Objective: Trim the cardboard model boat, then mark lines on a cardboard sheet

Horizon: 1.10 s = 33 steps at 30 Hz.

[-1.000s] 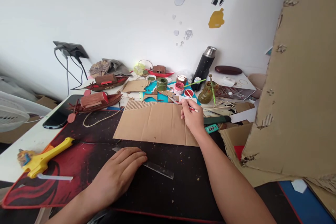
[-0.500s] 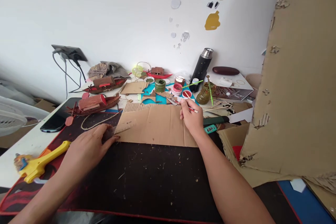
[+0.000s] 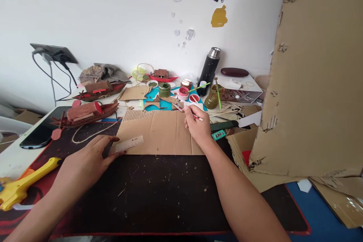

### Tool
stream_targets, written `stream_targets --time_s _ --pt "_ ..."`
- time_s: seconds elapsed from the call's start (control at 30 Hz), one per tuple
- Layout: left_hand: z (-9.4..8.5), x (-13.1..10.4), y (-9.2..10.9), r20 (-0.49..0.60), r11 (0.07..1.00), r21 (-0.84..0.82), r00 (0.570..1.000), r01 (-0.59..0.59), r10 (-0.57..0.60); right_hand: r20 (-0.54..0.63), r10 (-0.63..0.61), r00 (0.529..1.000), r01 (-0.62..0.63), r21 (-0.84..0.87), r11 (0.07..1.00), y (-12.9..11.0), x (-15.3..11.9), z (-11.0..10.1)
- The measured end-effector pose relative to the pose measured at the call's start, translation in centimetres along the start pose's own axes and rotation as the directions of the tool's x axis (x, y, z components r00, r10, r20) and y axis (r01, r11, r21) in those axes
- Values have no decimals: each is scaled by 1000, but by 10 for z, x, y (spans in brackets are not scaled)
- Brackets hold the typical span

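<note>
A flat sheet of cardboard lies on the dark mat, its upper left edge torn to the ridges. My left hand is at the sheet's lower left corner, thumb and fingers closed on the end of a small clear ruler that lies over the cardboard. Above the sheet's right part, my right hand pinches a thin red-and-white pencil. Its tip is hidden or too small to make out.
Behind the sheet stand paint jars, a black flask and a murky jar. Model boats and a yellow glue gun are at the left. A large cardboard panel rises at the right.
The view has shifted, so most things appear further left. The ruler in my left hand has turned flatter and shows more clearly over the cardboard. My right hand still holds the pencil.
</note>
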<state>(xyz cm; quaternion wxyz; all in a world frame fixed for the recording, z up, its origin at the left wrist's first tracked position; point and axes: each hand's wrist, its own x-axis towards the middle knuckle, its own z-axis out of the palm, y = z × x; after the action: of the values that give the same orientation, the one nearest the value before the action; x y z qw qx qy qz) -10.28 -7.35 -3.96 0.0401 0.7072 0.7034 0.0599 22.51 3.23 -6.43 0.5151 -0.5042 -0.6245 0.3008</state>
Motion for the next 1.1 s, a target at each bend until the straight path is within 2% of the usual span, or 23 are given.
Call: stream_targets --time_s 0.17,0.37,0.67,0.77,0.97,1.03,1.1 --pt "0 0 3 5 1000 17 1000 -23 23 15 7 1000 -7 -28 1000 2 -1 -1" --pt "-5 -3 16 51 995 97 999 2 -7 9 -14 1000 14 -8 1000 -3 -2 -2" --pt "2 -9 18 66 996 90 998 -21 15 16 -19 1000 20 -33 999 1 0 -1" --pt "-4 -9 14 61 997 73 998 22 -26 21 -9 1000 10 -36 999 3 0 -1" --pt "-29 -2 -5 -71 987 -44 985 156 -159 18 2 1000 -2 -11 1000 3 0 0" --pt "-33 -1 -15 -97 982 -97 981 160 -169 15 5 1000 -5 -4 1000 3 0 1" --pt "-34 -1 -26 -138 982 -153 981 111 -133 17 12 1000 -12 1 1000 3 -1 1"
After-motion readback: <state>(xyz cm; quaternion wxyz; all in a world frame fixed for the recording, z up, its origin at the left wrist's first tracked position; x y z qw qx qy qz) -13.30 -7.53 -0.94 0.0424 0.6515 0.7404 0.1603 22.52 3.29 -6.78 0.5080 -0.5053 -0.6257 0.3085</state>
